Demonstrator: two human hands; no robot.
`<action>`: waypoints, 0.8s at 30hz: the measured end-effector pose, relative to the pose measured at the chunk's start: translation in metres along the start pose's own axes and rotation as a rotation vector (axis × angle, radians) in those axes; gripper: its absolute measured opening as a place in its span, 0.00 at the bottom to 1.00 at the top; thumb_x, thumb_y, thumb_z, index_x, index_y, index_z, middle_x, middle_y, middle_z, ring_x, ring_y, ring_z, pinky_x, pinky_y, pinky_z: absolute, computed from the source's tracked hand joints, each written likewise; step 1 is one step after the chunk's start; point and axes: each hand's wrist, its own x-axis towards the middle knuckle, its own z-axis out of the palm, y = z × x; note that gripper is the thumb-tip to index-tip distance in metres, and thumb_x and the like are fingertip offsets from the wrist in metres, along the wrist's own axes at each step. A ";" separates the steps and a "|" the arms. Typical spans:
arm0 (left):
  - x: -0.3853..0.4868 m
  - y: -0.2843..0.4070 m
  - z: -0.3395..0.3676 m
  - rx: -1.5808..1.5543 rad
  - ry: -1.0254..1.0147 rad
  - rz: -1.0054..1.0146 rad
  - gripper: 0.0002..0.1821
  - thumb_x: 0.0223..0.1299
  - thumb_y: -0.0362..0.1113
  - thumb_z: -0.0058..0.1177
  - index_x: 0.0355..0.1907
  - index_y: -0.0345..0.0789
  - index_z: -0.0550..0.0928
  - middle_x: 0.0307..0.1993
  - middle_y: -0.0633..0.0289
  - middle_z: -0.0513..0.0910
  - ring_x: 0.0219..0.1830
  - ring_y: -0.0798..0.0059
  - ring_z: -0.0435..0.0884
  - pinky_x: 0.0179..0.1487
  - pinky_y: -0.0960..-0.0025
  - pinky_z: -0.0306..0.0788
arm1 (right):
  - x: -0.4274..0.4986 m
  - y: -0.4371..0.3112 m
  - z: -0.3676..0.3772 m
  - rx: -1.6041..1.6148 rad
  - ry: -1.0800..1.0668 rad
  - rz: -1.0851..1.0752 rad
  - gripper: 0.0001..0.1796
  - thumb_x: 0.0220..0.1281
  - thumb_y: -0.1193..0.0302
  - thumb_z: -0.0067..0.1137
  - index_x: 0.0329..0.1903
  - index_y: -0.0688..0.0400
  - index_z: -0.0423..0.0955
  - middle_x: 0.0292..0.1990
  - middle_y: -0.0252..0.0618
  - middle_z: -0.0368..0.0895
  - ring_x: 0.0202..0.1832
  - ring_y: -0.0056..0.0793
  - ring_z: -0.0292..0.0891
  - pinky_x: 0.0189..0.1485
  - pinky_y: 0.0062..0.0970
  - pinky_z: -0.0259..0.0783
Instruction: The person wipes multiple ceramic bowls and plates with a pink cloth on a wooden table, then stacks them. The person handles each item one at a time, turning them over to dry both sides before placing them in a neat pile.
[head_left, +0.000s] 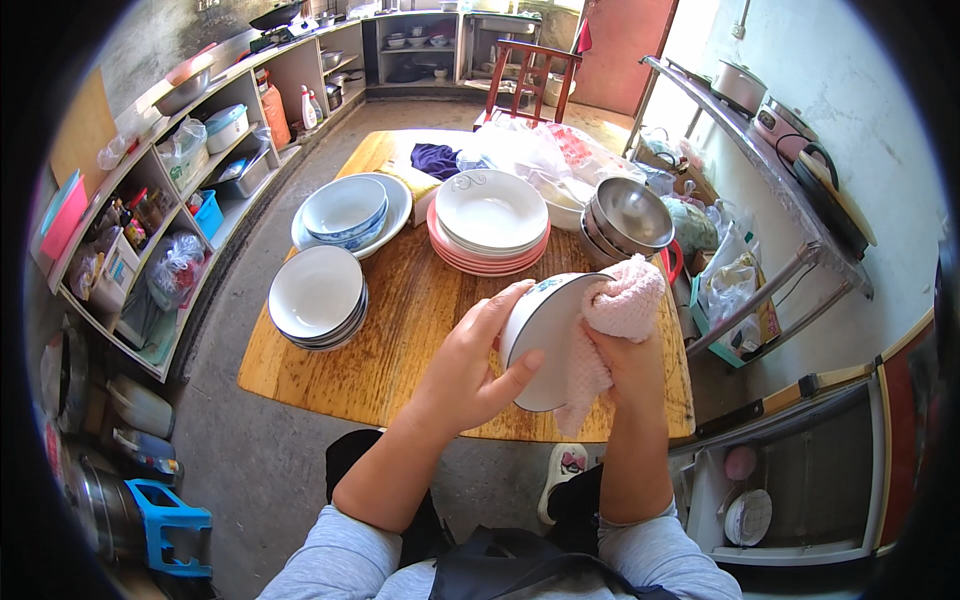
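My left hand (474, 352) grips a white ceramic bowl (545, 367) with a dark rim, its thumb lying over the inside. The bowl is tilted on its side above the wooden table's near right part. In my right hand (628, 360) is a pink cloth (626, 300), bunched over the bowl's right rim and hanging down along it. Part of the bowl is hidden by the cloth. To the left, a stack of white bowls (315, 292) with dark rims stands on the table. Behind my hands is a pile of white plates (491, 206) on pink-edged plates (487, 262).
Blue-patterned bowls (345, 206) sit on a large plate at the table's left. Steel bowls (631, 212) are nested at the right, beside plastic bags (555, 161). A wooden chair (531, 82) stands beyond the wooden table (405, 315). A blue stool (171, 525) is at lower left.
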 end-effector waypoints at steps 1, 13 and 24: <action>0.000 -0.003 0.002 -0.010 0.018 0.016 0.36 0.64 0.50 0.56 0.69 0.32 0.67 0.55 0.46 0.76 0.55 0.56 0.77 0.59 0.62 0.69 | -0.003 -0.006 0.003 -0.032 0.013 -0.035 0.24 0.56 0.80 0.66 0.57 0.62 0.73 0.48 0.38 0.80 0.49 0.28 0.79 0.52 0.28 0.76; 0.003 -0.024 0.016 -0.069 0.256 -0.191 0.31 0.73 0.54 0.42 0.65 0.31 0.69 0.54 0.42 0.77 0.57 0.52 0.77 0.60 0.57 0.68 | -0.006 -0.026 -0.017 -0.335 0.143 -0.461 0.28 0.46 0.77 0.70 0.53 0.64 0.72 0.46 0.36 0.78 0.49 0.26 0.75 0.52 0.26 0.72; 0.002 -0.016 0.038 0.190 0.301 -0.109 0.37 0.67 0.55 0.50 0.69 0.31 0.64 0.52 0.39 0.73 0.51 0.43 0.76 0.56 0.52 0.70 | -0.021 0.011 0.027 -0.781 0.119 -0.725 0.39 0.56 0.64 0.67 0.67 0.64 0.60 0.56 0.59 0.72 0.55 0.58 0.74 0.57 0.45 0.71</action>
